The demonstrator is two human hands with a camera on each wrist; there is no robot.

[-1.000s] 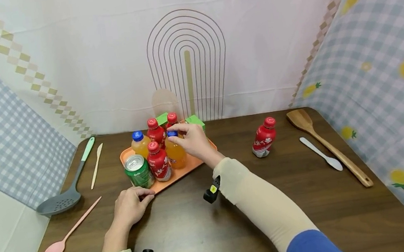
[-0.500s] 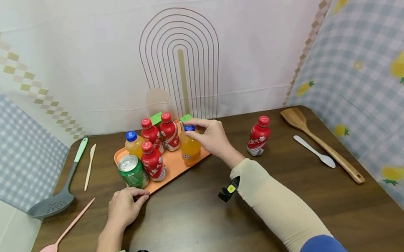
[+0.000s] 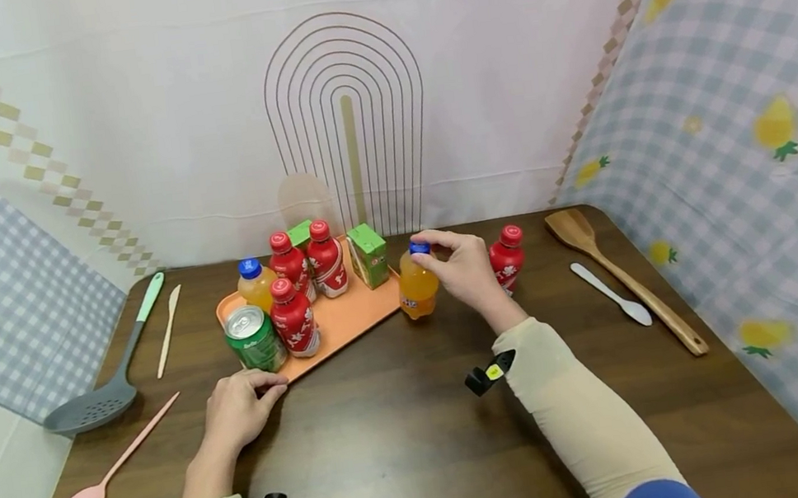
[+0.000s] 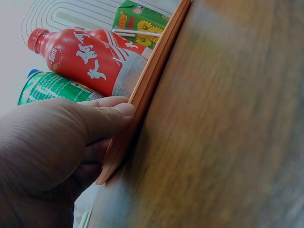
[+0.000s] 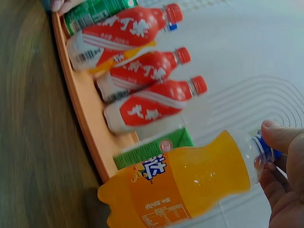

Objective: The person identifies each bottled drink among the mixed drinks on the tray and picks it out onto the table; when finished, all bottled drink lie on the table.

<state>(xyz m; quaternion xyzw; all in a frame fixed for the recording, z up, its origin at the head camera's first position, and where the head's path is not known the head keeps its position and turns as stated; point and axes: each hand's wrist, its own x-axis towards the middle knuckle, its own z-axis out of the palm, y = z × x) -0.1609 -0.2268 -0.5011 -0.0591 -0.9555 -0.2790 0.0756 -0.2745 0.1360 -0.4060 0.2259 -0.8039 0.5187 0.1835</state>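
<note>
My right hand [image 3: 463,270] pinches the blue cap of an orange soda bottle [image 3: 418,286], held upright just off the right end of the orange tray [image 3: 348,319]. In the right wrist view this soda bottle [image 5: 190,175] fills the foreground, thumb and fingers round its cap. My left hand [image 3: 241,409] grips the tray's near left corner, thumb on the rim [image 4: 147,76] in the left wrist view. Beside that hand stands a green can [image 3: 256,341]. Also on the tray are several red bottles [image 3: 295,320], another orange soda bottle [image 3: 256,283] and green drink cartons [image 3: 368,257].
Another red bottle [image 3: 507,256] stands on the table behind my right hand. To the right lie a wooden spatula [image 3: 627,279] and a white spoon [image 3: 610,294]. At the left are a grey slotted skimmer [image 3: 100,402], a beige knife [image 3: 168,331] and a pink spoon [image 3: 119,462].
My right hand has carried the orange soda bottle rightward, from among the red bottles to beyond the tray's right end. A green carton now shows fully. My left hand stays on the tray corner.
</note>
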